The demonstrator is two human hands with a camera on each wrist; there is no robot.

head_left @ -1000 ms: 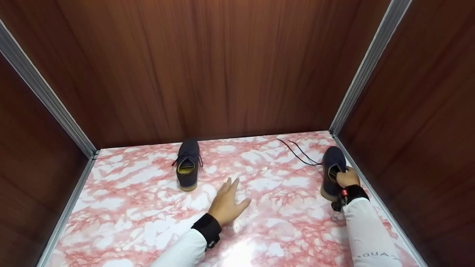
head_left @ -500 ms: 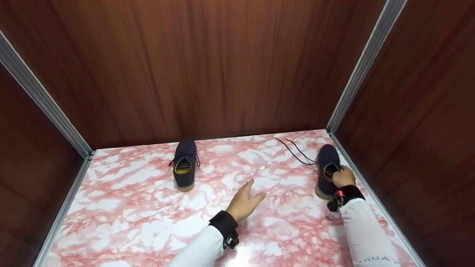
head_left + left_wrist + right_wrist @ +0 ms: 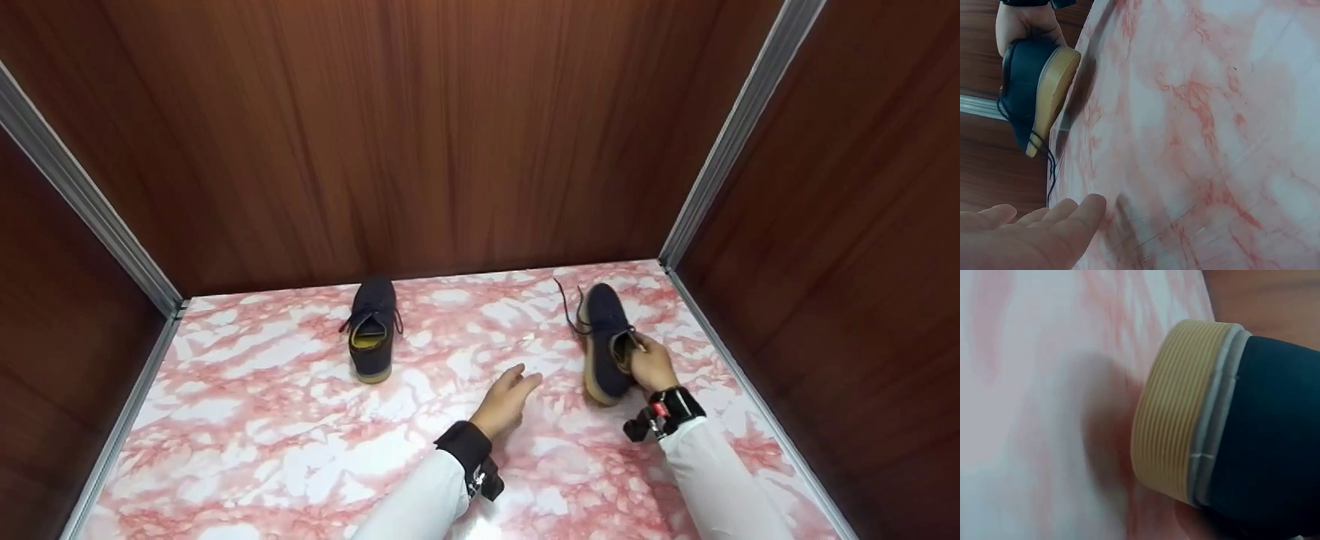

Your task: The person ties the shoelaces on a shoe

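No text, label, brand, number or sign can be read in any view — no lettering is made out on the held shoe [image 3: 606, 322], black wristbands [image 3: 460, 444] or white sleeves [image 3: 420, 496].

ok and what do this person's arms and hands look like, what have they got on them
White sleeves cover the arms, reaching down to a black band on each wrist. A small dark device sits at each band, with a red spot showing on the right one. The left hand and right hand wear no gloves.
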